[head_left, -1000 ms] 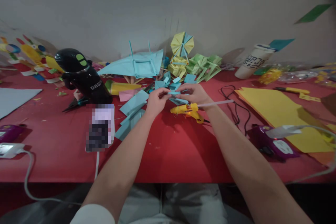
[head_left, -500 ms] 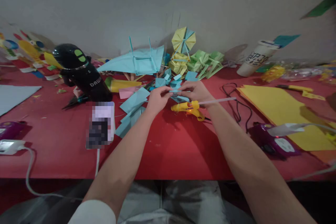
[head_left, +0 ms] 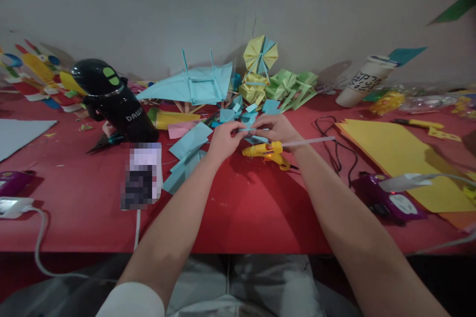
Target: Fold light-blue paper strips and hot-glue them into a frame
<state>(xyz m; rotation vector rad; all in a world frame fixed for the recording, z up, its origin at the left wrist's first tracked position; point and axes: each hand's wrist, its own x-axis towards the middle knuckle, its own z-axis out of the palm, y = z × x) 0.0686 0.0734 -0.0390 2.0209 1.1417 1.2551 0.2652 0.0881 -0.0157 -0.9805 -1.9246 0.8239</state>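
Observation:
Both hands meet over the middle of the red table point(head_left: 245, 218). My left hand point(head_left: 226, 139) pinches one end of a small light-blue piece of paper point(head_left: 247, 130), and my right hand point(head_left: 277, 128) pinches its other end. The paper looks thin and narrow between the fingertips; its fold is too small to make out. Just below the right hand lies a yellow hot glue gun point(head_left: 266, 151) with a clear glue stick point(head_left: 308, 142) jutting from its back. Light-blue paper sheets point(head_left: 191, 141) lie left of my left hand, and small blue squares point(head_left: 227, 115) lie beyond the fingers.
A blue paper model point(head_left: 204, 86) and yellow-green folded paper pieces point(head_left: 284, 84) stand at the back. At left are a black bottle point(head_left: 119, 104) and a phone point(head_left: 143, 176) on a cable. Yellow sheets point(head_left: 401, 163), a purple power socket point(head_left: 394, 200) and a white cup point(head_left: 366, 81) are at right.
Both hands stay in nearly the same place, still pinching the blue paper. The fingers have shifted only slightly; the glue gun and other things have not moved.

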